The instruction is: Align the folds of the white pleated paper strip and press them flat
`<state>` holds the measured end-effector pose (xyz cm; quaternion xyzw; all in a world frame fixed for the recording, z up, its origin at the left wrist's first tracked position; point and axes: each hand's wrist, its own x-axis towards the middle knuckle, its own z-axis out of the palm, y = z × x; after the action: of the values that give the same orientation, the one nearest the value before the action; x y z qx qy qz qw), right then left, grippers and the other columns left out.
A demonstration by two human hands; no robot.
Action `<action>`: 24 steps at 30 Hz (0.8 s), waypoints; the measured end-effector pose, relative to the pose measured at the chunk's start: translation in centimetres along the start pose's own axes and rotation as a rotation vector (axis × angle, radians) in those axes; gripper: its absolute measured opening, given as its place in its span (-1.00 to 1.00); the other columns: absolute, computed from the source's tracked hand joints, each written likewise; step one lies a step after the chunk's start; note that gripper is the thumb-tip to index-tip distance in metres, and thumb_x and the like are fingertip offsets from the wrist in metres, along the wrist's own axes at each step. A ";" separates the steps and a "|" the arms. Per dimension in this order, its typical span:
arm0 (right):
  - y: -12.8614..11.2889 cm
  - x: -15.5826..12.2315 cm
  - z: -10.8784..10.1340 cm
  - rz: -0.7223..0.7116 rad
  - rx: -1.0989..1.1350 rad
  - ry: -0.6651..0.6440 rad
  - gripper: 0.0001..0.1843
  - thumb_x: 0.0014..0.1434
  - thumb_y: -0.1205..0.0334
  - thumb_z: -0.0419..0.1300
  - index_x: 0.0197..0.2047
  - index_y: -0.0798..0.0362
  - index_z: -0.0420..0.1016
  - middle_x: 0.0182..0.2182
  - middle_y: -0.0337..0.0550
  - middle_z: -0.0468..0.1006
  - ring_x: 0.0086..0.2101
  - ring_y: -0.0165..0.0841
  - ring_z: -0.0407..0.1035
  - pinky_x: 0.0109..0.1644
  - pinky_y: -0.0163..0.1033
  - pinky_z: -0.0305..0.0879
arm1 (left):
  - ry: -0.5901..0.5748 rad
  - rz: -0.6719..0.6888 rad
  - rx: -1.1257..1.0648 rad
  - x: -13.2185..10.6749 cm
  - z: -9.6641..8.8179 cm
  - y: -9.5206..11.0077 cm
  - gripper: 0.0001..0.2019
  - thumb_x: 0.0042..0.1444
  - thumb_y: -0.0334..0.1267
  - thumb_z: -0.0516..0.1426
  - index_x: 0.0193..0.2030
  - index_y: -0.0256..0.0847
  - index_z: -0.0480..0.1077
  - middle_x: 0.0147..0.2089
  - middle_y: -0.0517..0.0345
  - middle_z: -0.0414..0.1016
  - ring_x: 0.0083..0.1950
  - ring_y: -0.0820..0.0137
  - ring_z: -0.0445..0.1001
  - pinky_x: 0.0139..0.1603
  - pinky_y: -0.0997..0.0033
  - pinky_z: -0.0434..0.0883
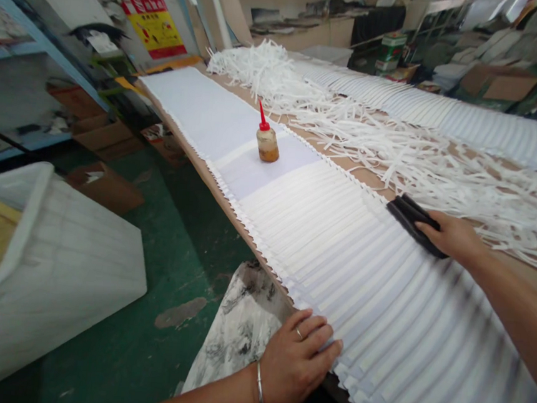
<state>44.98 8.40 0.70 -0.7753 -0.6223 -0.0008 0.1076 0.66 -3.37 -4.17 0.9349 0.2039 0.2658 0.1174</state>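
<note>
My right hand (pixel 457 239) is closed on a dark, grooved block-like tool (pixel 412 220), whose exact kind I cannot make out. The tool rests on the white strips (pixel 371 260), which lie side by side across a long white sheet (pixel 187 103), near the sheet's far edge. At the near edge my left hand (pixel 299 358), with a ring and a bracelet, lies over the strip ends, fingers laid out and holding nothing. Farther along the sheet stands a small bottle (pixel 268 144) with brown liquid and a red nozzle, upright.
A tangled heap of loose white strips (pixel 351 118) runs along the brown tabletop (pixel 356 170), with another row of strips (pixel 468 122) beyond. On the left, a large white bin (pixel 80 254) stands on the green floor near cardboard boxes (pixel 104 193). Stained cloth (pixel 238 330) hangs below the near edge.
</note>
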 end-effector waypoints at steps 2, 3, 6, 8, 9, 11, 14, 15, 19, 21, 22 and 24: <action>-0.5 -0.3 -1.0 0.130 -0.087 0.036 -0.67 0.32 -0.06 0.14 -0.27 0.03 0.49 -0.54 -0.04 0.44 -0.54 -0.29 0.21 -0.36 -0.13 0.00 | 0.021 -0.019 -0.067 0.1 -0.8 -0.3 -0.68 0.40 -0.28 0.14 0.25 -0.17 0.44 0.11 0.05 0.62 0.22 0.28 0.53 0.43 0.10 0.37; -1.9 -1.2 -1.3 0.164 -0.108 0.063 -0.65 0.35 -0.08 0.10 -0.27 0.02 0.47 -0.56 -0.06 0.41 -0.56 -0.29 0.18 -0.37 -0.13 -0.02 | 0.042 -0.036 -0.095 0.2 -1.4 -0.7 -0.67 0.41 -0.31 0.12 0.27 -0.18 0.42 0.12 0.03 0.62 0.24 0.30 0.52 0.44 0.11 0.37; -9.5 -5.9 -0.8 -0.037 0.047 0.079 -0.63 0.39 -0.13 0.07 -0.28 -0.03 0.40 -0.51 -0.10 0.46 -0.50 -0.27 0.28 -0.35 -0.16 0.06 | 0.105 -0.126 -0.047 0.5 -2.8 -2.7 -0.65 0.37 -0.42 0.07 0.25 -0.19 0.42 0.19 -0.06 0.57 0.31 0.26 0.49 0.42 0.06 0.42; -15.3 -9.0 0.4 -0.413 0.243 -0.120 -0.69 0.45 0.01 0.01 -0.24 -0.03 0.42 -0.38 -0.12 0.56 -0.36 -0.26 0.42 -0.25 -0.20 0.19 | 0.077 -0.174 0.045 0.7 -3.2 -4.3 -0.68 0.34 -0.42 0.10 0.18 -0.17 0.47 0.18 -0.07 0.56 0.28 0.19 0.49 0.36 0.01 0.47; -17.5 -9.9 1.1 -0.552 0.247 -0.187 -0.71 0.46 0.08 0.00 -0.25 -0.03 0.42 -0.36 -0.13 0.57 -0.32 -0.26 0.44 -0.20 -0.19 0.21 | 0.048 -0.174 0.076 0.8 -3.3 -5.1 -0.71 0.33 -0.40 0.12 0.15 -0.16 0.48 0.17 -0.07 0.57 0.26 0.17 0.51 0.33 0.01 0.49; -19.9 -9.6 2.3 -0.639 0.201 -0.236 -0.72 0.44 0.14 0.00 -0.28 -0.02 0.43 -0.39 -0.15 0.56 -0.33 -0.26 0.44 -0.17 -0.18 0.21 | -0.003 -0.148 0.110 0.8 -3.0 -6.1 -0.72 0.31 -0.36 0.17 0.14 -0.16 0.49 0.15 -0.05 0.57 0.22 0.16 0.51 0.30 0.03 0.51; -17.3 -4.6 3.1 -0.466 0.086 -0.194 -0.70 0.41 0.05 0.05 -0.30 -0.01 0.46 -0.44 -0.13 0.52 -0.38 -0.27 0.40 -0.23 -0.19 0.17 | -0.007 -0.119 0.135 0.4 -2.2 -6.7 -0.68 0.28 -0.34 0.20 0.16 -0.16 0.49 0.15 -0.06 0.56 0.24 0.17 0.49 0.31 0.06 0.50; -15.4 -2.3 3.0 -0.371 0.047 -0.164 -0.68 0.39 0.00 0.08 -0.30 -0.01 0.47 -0.44 -0.11 0.52 -0.39 -0.26 0.38 -0.25 -0.18 0.15 | 0.004 -0.117 0.136 0.2 -2.0 -6.6 -0.68 0.28 -0.34 0.20 0.17 -0.15 0.49 0.16 -0.06 0.56 0.25 0.19 0.49 0.31 0.06 0.49; -8.2 4.8 1.3 -0.013 -0.039 -0.067 -0.72 0.30 -0.01 0.18 -0.32 0.00 0.48 -0.49 -0.07 0.52 -0.50 -0.27 0.31 -0.36 -0.17 0.11 | 0.055 -0.135 0.079 -0.2 -1.9 -6.1 -0.69 0.31 -0.33 0.18 0.18 -0.14 0.49 0.16 -0.03 0.57 0.24 0.19 0.49 0.31 0.05 0.49; -8.2 5.3 0.5 0.081 -0.098 -0.009 -0.70 0.34 0.00 0.12 -0.33 0.00 0.46 -0.56 -0.06 0.44 -0.58 -0.27 0.22 -0.41 -0.14 0.05 | 0.081 -0.144 0.007 0.0 -2.7 -6.3 -0.70 0.33 -0.31 0.16 0.18 -0.16 0.49 0.14 -0.04 0.57 0.20 0.20 0.51 0.29 0.07 0.50; -9.4 4.7 0.4 0.090 -0.110 0.019 -0.68 0.36 -0.01 0.08 -0.33 0.00 0.44 -0.58 -0.07 0.42 -0.59 -0.26 0.20 -0.42 -0.13 0.03 | 0.108 -0.153 -0.031 0.2 -3.3 -6.6 -0.70 0.34 -0.32 0.14 0.18 -0.18 0.48 0.14 -0.05 0.57 0.18 0.22 0.52 0.28 0.09 0.50; -13.9 2.0 0.9 -0.013 -0.068 0.029 -0.65 0.40 -0.07 0.06 -0.29 -0.02 0.43 -0.51 -0.07 0.48 -0.51 -0.24 0.29 -0.38 -0.15 0.08 | 0.181 -0.189 -0.065 0.7 -4.8 -7.9 -0.70 0.34 -0.40 0.09 0.15 -0.21 0.48 0.13 -0.08 0.55 0.18 0.25 0.51 0.28 0.11 0.50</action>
<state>31.86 13.33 2.42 -0.7744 -0.6253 -0.0340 0.0903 -3.91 4.50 -2.49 0.8794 0.2920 0.3432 0.1535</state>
